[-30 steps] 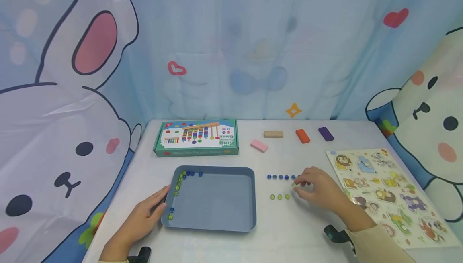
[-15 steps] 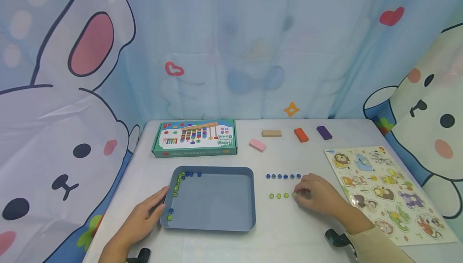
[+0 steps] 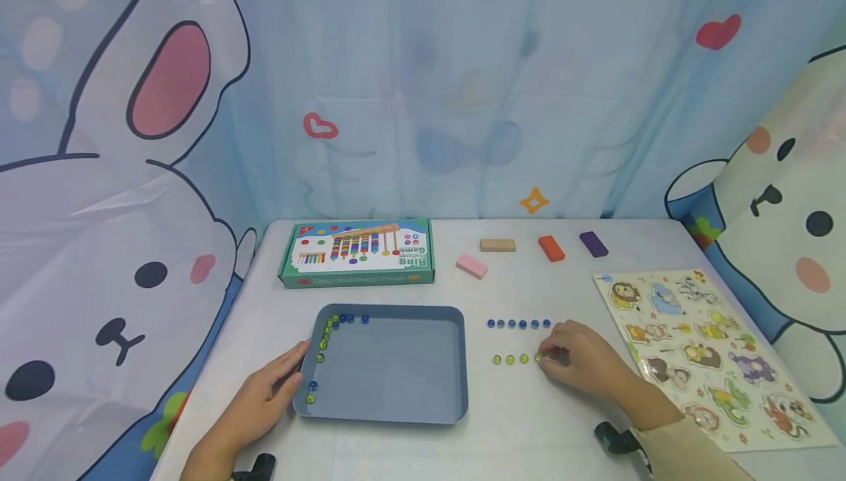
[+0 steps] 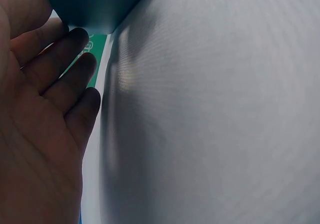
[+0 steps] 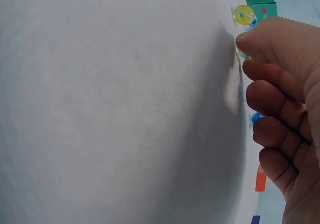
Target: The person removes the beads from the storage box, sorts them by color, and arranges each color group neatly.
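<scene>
In the head view, my right hand (image 3: 584, 363) pinches a yellow-green glass marble (image 3: 538, 357) between thumb and index finger, down at the right end of a short row of yellow-green marbles (image 3: 510, 360). Just beyond lies a row of several blue marbles (image 3: 523, 324). My left hand (image 3: 261, 396) rests its fingertips against the left side of a grey-blue tray (image 3: 390, 378), fingers loosely extended. Inside that tray, blue and yellow-green marbles (image 3: 320, 357) lie along its left and back walls. The right wrist view shows the pinched marble mostly hidden behind the thumb (image 5: 260, 38).
A green ring game box (image 3: 357, 253) lies behind the tray. Pink (image 3: 472, 266), tan (image 3: 498, 245), orange (image 3: 551, 248) and purple (image 3: 594, 244) blocks sit at the back. An animal puzzle board (image 3: 714, 363) lies at the right, partly under the right forearm. A printed curtain hangs behind the table.
My right hand has brought the yellow-green marble from near the blue row toward me, to the end of the yellow-green row. My left hand has stayed at the tray.
</scene>
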